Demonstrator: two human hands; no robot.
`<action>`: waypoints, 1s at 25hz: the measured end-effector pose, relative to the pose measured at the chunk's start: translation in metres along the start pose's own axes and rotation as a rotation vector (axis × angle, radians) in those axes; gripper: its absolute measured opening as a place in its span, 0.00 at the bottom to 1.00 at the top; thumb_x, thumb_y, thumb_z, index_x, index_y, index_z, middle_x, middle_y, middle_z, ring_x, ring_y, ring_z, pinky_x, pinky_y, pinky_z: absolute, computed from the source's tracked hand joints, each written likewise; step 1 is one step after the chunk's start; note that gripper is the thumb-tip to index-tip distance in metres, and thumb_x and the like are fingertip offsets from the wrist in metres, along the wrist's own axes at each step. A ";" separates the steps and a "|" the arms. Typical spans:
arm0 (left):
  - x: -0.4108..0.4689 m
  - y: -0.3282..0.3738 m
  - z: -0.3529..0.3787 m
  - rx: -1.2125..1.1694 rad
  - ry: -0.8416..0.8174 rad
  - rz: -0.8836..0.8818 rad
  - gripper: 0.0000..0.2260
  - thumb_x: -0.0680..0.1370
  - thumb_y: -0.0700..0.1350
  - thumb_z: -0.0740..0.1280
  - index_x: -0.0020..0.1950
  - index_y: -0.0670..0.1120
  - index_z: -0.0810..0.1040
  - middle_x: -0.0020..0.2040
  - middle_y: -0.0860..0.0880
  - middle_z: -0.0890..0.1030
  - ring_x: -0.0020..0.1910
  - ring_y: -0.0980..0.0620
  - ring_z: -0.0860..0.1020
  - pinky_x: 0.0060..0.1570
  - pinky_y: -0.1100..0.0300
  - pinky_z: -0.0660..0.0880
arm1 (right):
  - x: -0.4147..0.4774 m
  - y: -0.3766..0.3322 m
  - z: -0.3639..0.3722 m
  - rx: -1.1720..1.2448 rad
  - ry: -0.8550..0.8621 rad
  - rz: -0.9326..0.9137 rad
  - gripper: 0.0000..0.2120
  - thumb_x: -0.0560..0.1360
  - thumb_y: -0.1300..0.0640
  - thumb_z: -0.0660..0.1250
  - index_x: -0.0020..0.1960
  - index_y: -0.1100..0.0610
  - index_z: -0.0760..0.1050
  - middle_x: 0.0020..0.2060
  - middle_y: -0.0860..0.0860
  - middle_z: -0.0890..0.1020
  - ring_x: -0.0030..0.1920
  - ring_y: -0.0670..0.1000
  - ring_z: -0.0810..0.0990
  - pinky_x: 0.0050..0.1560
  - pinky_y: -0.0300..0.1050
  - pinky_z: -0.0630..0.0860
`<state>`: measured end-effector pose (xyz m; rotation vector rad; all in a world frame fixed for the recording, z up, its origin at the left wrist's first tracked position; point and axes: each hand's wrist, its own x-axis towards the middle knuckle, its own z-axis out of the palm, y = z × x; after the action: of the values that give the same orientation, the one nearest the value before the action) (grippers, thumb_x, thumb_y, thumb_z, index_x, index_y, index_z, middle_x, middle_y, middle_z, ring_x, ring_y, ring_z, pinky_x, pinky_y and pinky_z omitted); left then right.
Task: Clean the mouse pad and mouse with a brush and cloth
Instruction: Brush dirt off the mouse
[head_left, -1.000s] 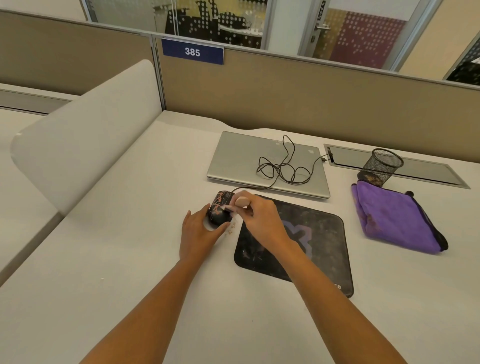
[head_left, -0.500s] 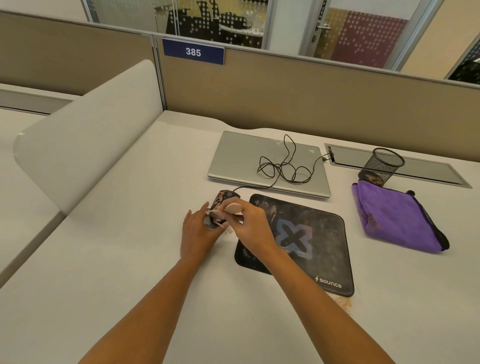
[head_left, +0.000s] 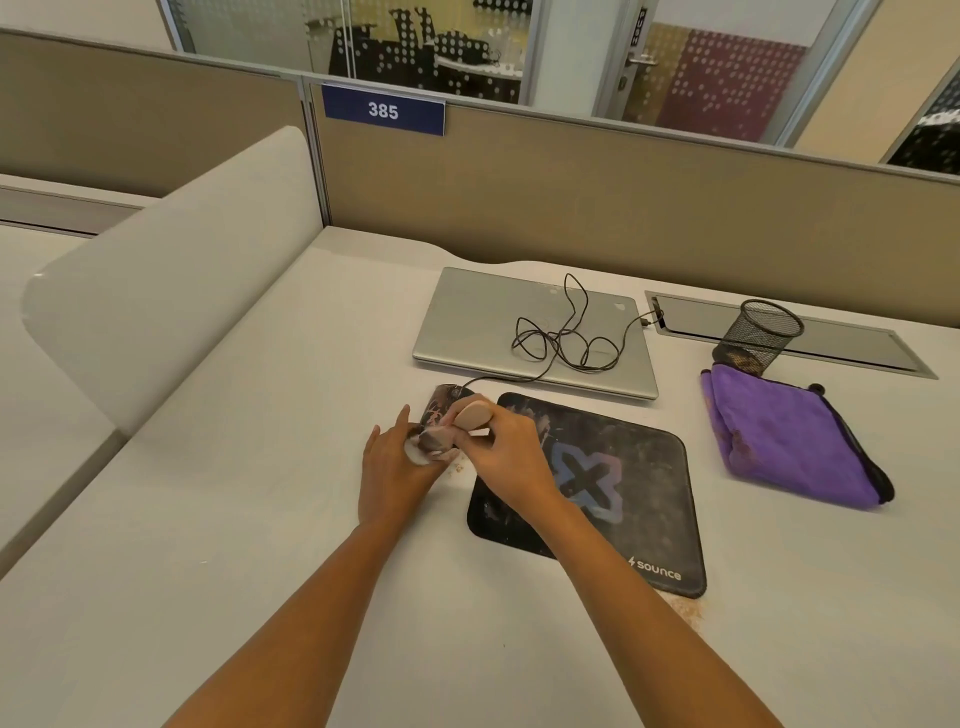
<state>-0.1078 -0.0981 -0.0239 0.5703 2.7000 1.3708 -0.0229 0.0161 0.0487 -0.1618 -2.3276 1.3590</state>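
Approx. midway, I'd say: left grip (head_left: 395, 467) holds mouse (head_left: 439, 408) on bench (head_left: 260, 519), just left of mouse pad (head_left: 639, 499). Right grip (head_left: 506, 452) clasps brush (head_left: 472, 415), bristles on mouse. Pad looks smudged; cloth (head_left: 789, 431) lies right, wiping not yet done.

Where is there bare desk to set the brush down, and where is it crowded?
Bare: desk between mouse and white divider; strip between mouse pad and purple cloth. Crumbs lie off the pad's near right corner. Crowded: cable on laptop, mesh cup by cloth.
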 end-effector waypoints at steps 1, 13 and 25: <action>0.000 0.000 0.000 0.007 -0.007 -0.005 0.40 0.69 0.60 0.71 0.74 0.46 0.60 0.64 0.46 0.76 0.69 0.45 0.67 0.72 0.51 0.53 | 0.003 0.000 -0.004 0.048 0.077 0.048 0.04 0.73 0.58 0.70 0.45 0.49 0.78 0.39 0.37 0.80 0.44 0.37 0.79 0.43 0.27 0.73; -0.002 -0.003 0.000 0.011 0.047 0.073 0.29 0.69 0.62 0.69 0.66 0.48 0.71 0.63 0.47 0.77 0.65 0.47 0.71 0.73 0.51 0.52 | 0.050 0.036 -0.032 0.128 0.470 0.439 0.05 0.75 0.61 0.67 0.50 0.55 0.75 0.45 0.49 0.78 0.49 0.49 0.80 0.48 0.40 0.80; 0.000 -0.003 0.002 0.020 0.026 0.047 0.30 0.69 0.63 0.68 0.67 0.49 0.71 0.64 0.48 0.76 0.65 0.47 0.71 0.73 0.52 0.51 | 0.071 0.033 -0.023 0.103 0.517 0.416 0.05 0.75 0.61 0.68 0.50 0.56 0.75 0.43 0.47 0.77 0.40 0.44 0.77 0.33 0.27 0.75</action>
<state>-0.1082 -0.0985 -0.0272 0.6258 2.7405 1.3738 -0.0807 0.0738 0.0530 -0.8933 -1.8422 1.4076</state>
